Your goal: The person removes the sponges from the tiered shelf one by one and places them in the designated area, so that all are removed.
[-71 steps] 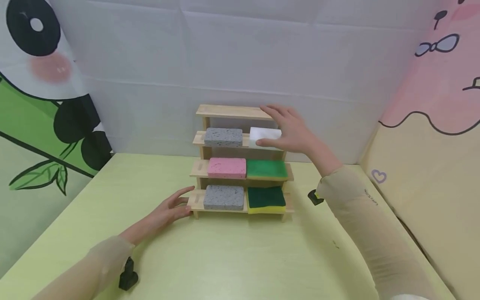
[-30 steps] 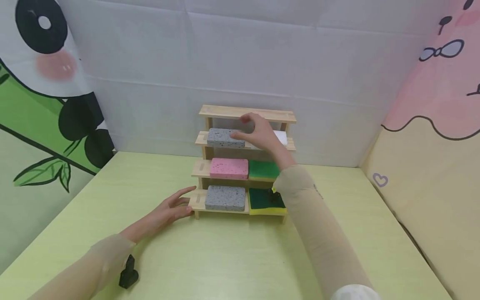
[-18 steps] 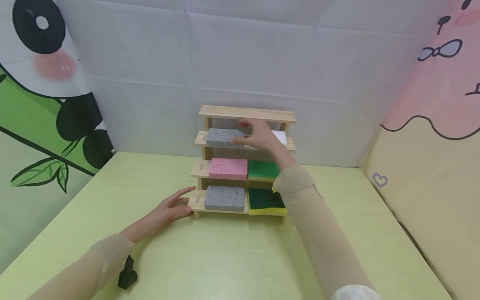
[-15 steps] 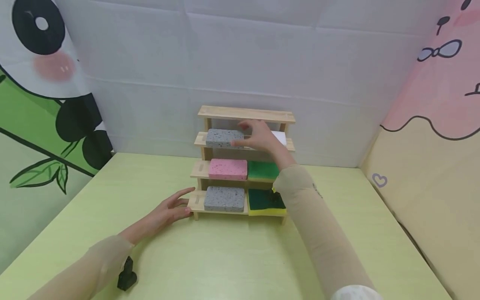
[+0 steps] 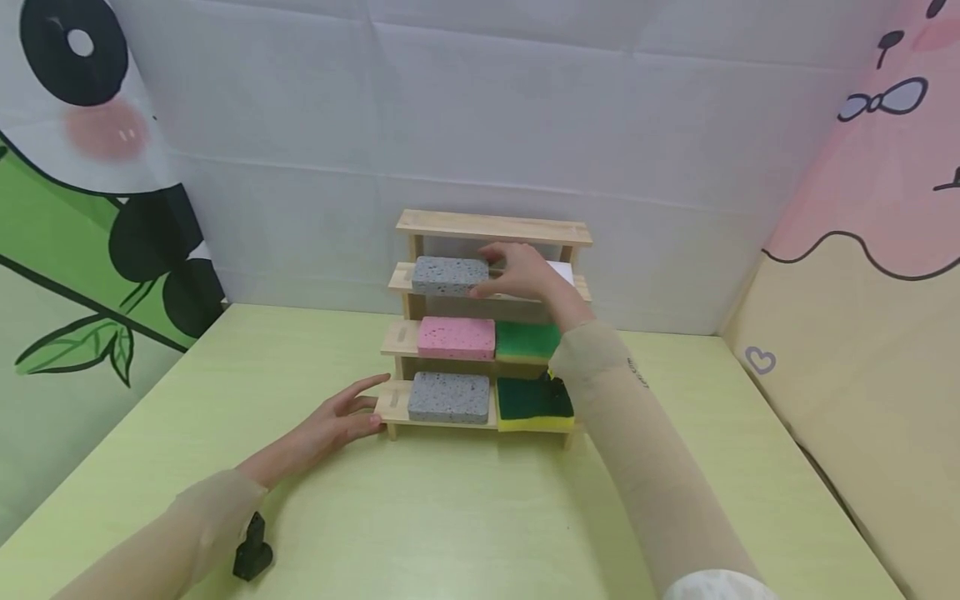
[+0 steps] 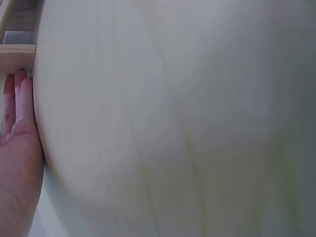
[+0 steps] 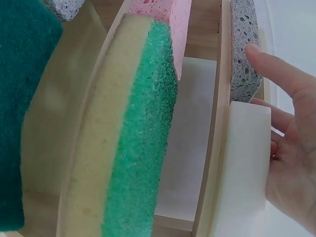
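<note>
Lying flat, upper grey sponge (image 5: 450, 276), dark-pitted, blocky

Booth-like set: cartoon-printed side panels (image 5: 862, 350), creased pale backdrop (image 5: 480, 108), yellowish tabletop (image 5: 450, 517).

The wooden rack (image 5: 493, 226) carries a pink sponge (image 5: 456, 337), two grey sponges (image 5: 449, 276) — nearer its right edge, a white block (image 7: 242, 173), two green sponges (image 5: 527, 340).

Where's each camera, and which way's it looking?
Head: on the head, facing forward and down at the shelf; left hand and right hand show.
Left wrist: worn there, facing a blurry pale surface; left hand shows.
Right wrist: worn there, facing the sponges; right hand shows.
Head and right wrist share the pink sponge.
</note>
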The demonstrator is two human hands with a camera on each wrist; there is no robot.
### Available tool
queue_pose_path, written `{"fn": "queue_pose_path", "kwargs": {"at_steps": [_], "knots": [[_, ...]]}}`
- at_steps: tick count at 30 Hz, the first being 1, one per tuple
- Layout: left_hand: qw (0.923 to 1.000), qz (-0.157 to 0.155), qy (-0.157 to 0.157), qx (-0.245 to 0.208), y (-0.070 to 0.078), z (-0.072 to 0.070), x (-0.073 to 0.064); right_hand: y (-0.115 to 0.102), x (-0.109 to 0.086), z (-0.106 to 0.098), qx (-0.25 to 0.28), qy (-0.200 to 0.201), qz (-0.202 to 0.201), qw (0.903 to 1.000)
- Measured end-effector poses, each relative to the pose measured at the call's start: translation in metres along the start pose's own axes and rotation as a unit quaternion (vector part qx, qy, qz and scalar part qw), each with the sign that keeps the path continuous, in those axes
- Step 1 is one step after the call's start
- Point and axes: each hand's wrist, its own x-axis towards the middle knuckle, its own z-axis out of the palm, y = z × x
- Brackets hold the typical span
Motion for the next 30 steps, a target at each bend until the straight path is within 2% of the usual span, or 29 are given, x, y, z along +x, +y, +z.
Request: {"fn": "queue_pose_path", "kwargs": {"at_steps": [15,25,30], "knots": [[1.0,0.004,-0.005,-0.004,0.0026,0.0002,-0.0002,0.0024,-0.0008,0.0017,0.019,0.013,-0.004,0.9997],[0.9999,-0.009,-0.003,-0.014,-0.0022,-0.0012,-0.0005,0.0045,-0.0034,0.0088,0.036,0.054,-0.004,0.9979],[0.9998,0.003,-0.005,-0.019,-0.0018,-0.0016,-0.0008,0.0031,-0.0052,0.0089,0.046,0.065,-0.014,0.9967]]}}
